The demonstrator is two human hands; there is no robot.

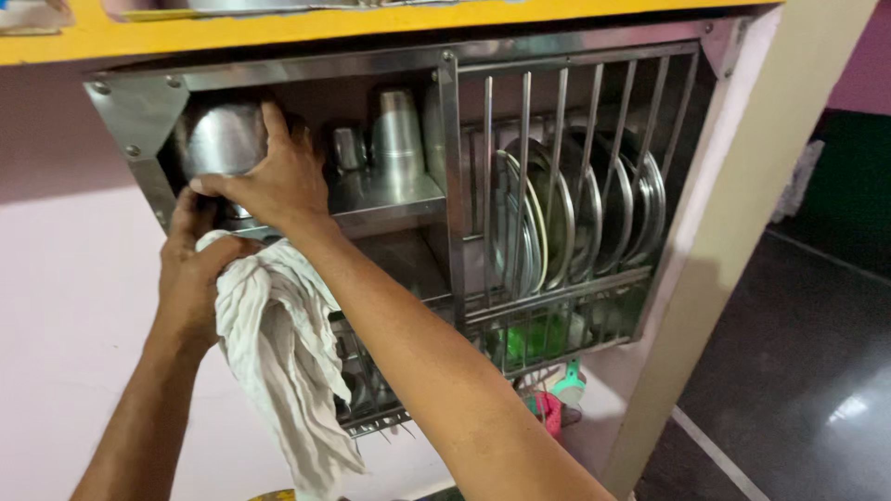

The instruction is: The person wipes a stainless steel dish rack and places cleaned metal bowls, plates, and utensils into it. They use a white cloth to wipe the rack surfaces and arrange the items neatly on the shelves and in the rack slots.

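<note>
The right hand (269, 181) reaches up into the upper left compartment of a wall-mounted steel dish rack (445, 121). Its palm lies over the side of a rounded steel pot (223, 139), fingers spread across the pot's right flank, the index finger pointing up along it and the thumb stretched left across its lower front. The pot sits on the rack's upper shelf (390, 199), against the left wall of the compartment, so most of its bulge shows to the left of and above the hand; the grip is a spread hold on the pot, not a pinch.

The left hand (195, 269) is just below, its fingers curled up toward the pot's underside near the shelf edge. Its grip is pressed together around a white striped cloth (278, 362), bunched against the palm, with the rest hanging down in front of the lower wire basket (371, 408).

On the same shelf, right of the pot, stand a small steel cup (348, 148) and stacked steel tumblers (397, 134). Behind the vertical bars of the right compartment, a row of steel plates (575, 223) stands on edge. Below them, something green (529, 339) shows through the bars.
</note>
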